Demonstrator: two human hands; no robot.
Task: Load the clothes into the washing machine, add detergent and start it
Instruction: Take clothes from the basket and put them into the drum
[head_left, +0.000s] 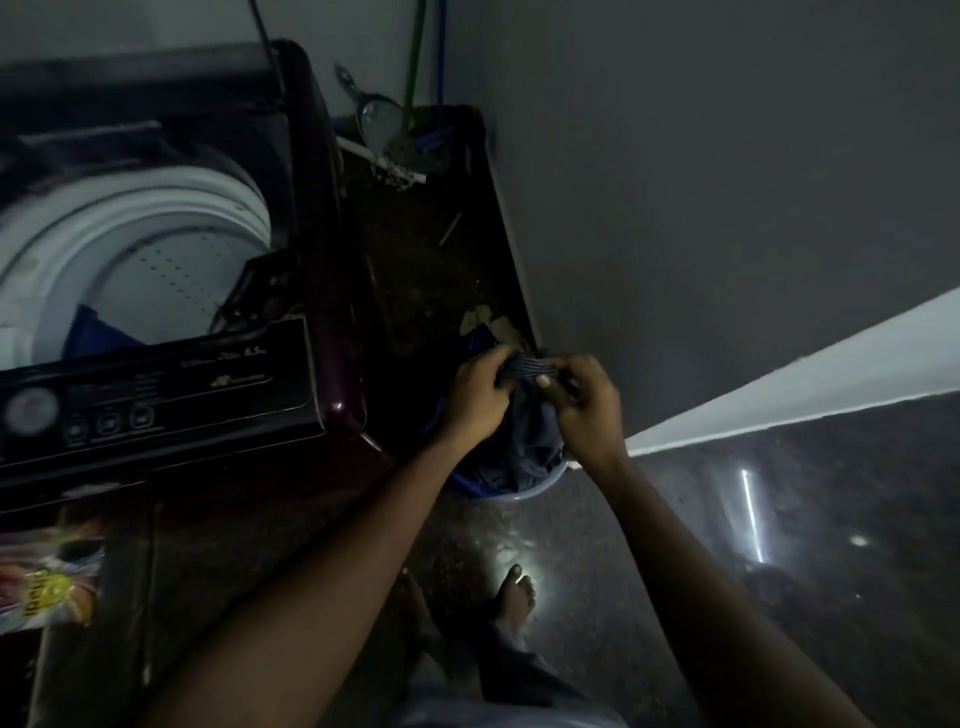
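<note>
Dark glossy floor (649, 545), grey wall (727, 208); your left hand (475, 397) and right hand (589, 410) pinch a dark striped cloth (527, 365) above a blue plastic basket (543, 487) beside the maroon washer (332, 249).

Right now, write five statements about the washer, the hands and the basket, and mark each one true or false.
1. The washing machine has its lid open. True.
2. The drum is empty. False: a blue garment lies in it.
3. The left hand and the right hand both grip a dark striped garment. True.
4. The blue basket stands on top of the machine. False: it stands on the floor, to the right of the machine.
5. A green handle leans in the far corner. True.
</note>
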